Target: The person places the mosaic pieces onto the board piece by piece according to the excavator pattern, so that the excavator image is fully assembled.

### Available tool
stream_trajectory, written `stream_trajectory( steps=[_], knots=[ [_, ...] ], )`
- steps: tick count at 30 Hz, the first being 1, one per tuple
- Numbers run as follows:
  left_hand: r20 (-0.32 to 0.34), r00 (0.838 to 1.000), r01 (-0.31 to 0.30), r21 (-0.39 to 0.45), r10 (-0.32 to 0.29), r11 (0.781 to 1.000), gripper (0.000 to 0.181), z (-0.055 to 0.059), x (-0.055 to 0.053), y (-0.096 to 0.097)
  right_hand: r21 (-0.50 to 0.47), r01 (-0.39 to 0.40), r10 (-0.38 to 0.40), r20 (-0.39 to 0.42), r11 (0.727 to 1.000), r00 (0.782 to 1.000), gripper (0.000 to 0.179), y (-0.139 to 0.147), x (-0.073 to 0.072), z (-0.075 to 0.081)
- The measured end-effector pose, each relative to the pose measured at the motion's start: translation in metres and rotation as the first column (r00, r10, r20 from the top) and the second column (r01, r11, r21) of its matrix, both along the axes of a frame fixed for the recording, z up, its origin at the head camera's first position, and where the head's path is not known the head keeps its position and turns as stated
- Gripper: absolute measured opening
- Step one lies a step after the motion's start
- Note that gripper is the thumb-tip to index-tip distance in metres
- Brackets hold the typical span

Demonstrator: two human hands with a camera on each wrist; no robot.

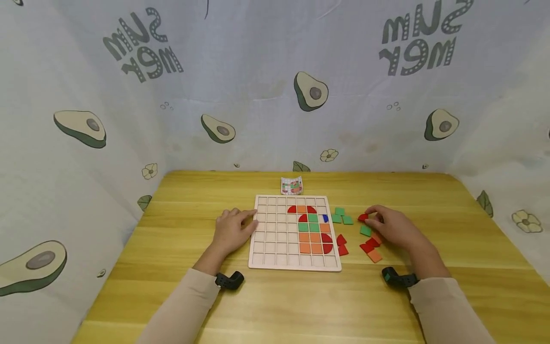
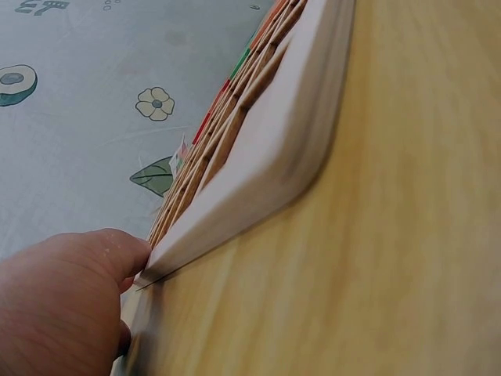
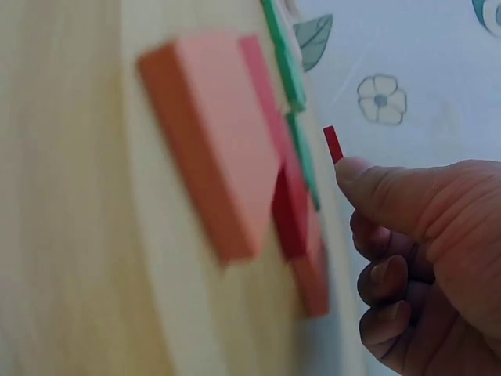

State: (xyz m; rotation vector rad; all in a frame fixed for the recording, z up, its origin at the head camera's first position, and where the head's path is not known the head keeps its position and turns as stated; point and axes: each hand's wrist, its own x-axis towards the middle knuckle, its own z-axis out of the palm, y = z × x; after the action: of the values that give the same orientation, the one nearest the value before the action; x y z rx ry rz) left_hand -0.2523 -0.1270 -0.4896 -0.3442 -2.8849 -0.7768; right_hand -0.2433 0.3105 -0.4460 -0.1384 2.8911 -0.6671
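Note:
A wooden grid board [image 1: 275,258] lies on the table, its right side partly filled with red, orange and green tiles and one blue piece [image 1: 325,218]. My left hand [image 1: 230,231] is at the board's left edge, where thumb and index finger touch the rim. In the left wrist view, the thumb [image 2: 117,251] meets the rim of the board [image 2: 274,149]. To the right of the board, my right hand [image 1: 393,227] pinches a red piece [image 1: 363,217] between thumb and index finger. From the right wrist, only a thin edge of that red piece [image 3: 333,143] shows.
Green squares [image 1: 339,211] and red pieces [image 1: 343,250] lie just off the board's right edge. By my right hand are a green square [image 1: 365,231], red pieces and an orange square [image 1: 375,256]. A small curled pattern card [image 1: 292,179] stands behind the board.

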Motion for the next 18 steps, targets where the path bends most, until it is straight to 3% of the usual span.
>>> stream_trajectory(
  steps=[10, 18],
  knots=[
    [-0.021, 1.0, 0.021, -0.009, -0.022, 1.0, 0.041, 0.002, -0.006, -0.005, -0.047, -0.041, 0.041, -0.003, 0.998, 0.999, 0.036, -0.038, 0.004, 0.017],
    [-0.011, 1.0, 0.026, 0.005, -0.025, 1.0, 0.041, 0.0, -0.006, -0.003, -0.053, -0.161, 0.159, -0.037, 0.986, 0.987, 0.029, -0.072, 0.009, 0.03]
  ],
)
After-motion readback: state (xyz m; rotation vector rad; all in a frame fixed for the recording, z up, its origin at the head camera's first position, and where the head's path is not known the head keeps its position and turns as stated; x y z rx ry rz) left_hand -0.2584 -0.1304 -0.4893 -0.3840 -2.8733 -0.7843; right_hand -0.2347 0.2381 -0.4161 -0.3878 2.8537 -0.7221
